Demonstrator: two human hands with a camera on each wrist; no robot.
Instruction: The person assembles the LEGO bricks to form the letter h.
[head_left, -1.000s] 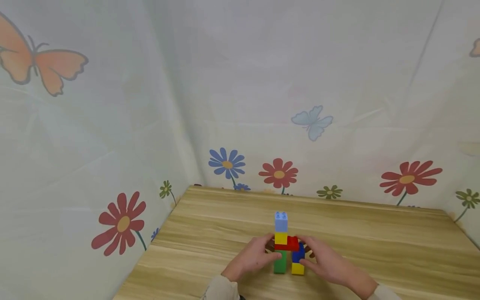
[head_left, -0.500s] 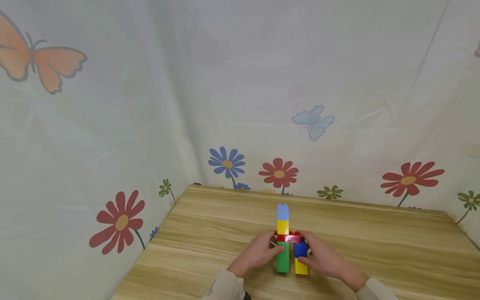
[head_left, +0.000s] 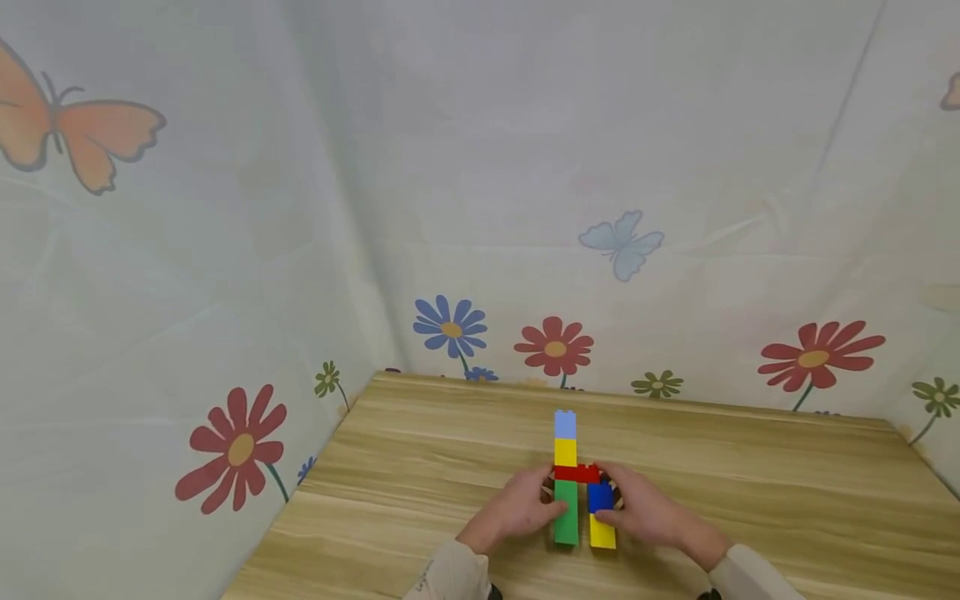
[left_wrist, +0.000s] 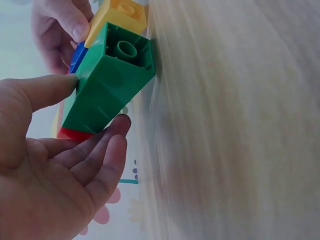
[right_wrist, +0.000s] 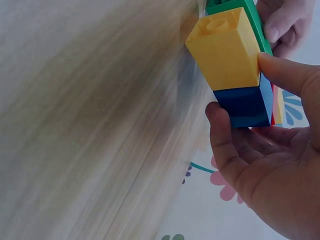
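Both hands hold one joined structure of toy building bricks. A tall green brick (head_left: 566, 527) forms its left leg; its right leg is a blue brick (head_left: 601, 497) over a yellow brick (head_left: 603, 533). Across both lies a red brick (head_left: 576, 474), topped on the left by a second yellow brick (head_left: 566, 452) and a light blue brick (head_left: 566, 426). My left hand (head_left: 519, 504) grips the green leg, thumb in front, fingers behind. On the other side, my right hand (head_left: 647, 510) pinches the blue-and-yellow leg. The wrist views show the legs' hollow undersides, above the tabletop.
A wood-grain table (head_left: 420, 450) lies beneath the hands. Behind and to the left hangs a pale cloth (head_left: 480, 167) printed with flowers and butterflies, meeting the table's back edge.
The structure has tilted: its top studs showed from above a second ago, and now its front faces me more squarely. Both hands kept their hold, shifting slightly right with it.
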